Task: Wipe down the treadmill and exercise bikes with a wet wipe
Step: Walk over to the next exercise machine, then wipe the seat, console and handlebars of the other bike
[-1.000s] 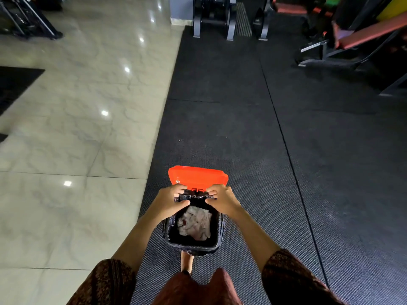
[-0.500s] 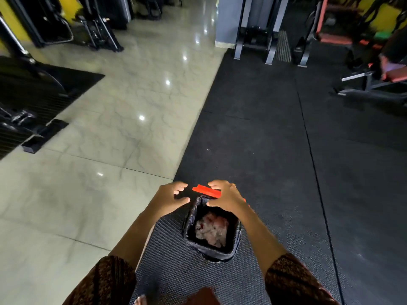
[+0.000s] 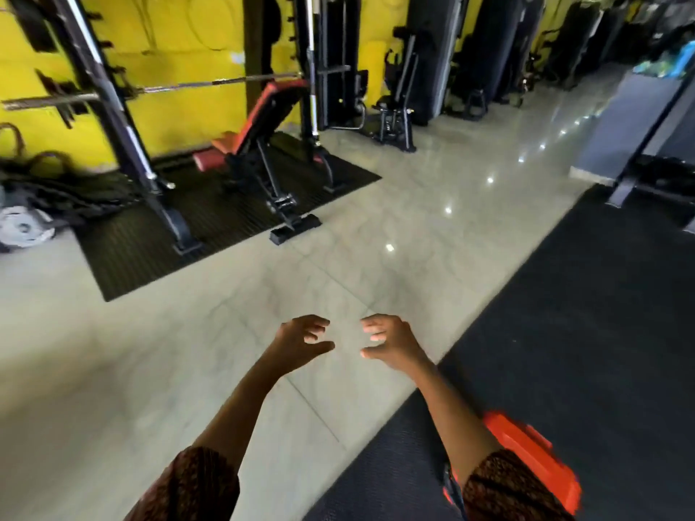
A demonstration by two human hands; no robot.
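**Hands lifted clear of the orange-lidded bin (image 3: pixel 536 470)**

It now sits low right on the black mat (image 3: pixel 564 314), partly behind the right forearm; any wipe inside is hidden; left hand (image 3: pixel 301 342) and right hand (image 3: pixel 395 345) hover empty, fingers loosely curled, over the tiled floor (image 3: pixel 150 351).

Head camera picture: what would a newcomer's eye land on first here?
The left hand and right hand reach out empty at centre, fingers loosely curled, over the pale tiled floor. At upper left a bright yellow wall backs a red-padded bench. An orange lid glows at lower right, behind the right forearm.
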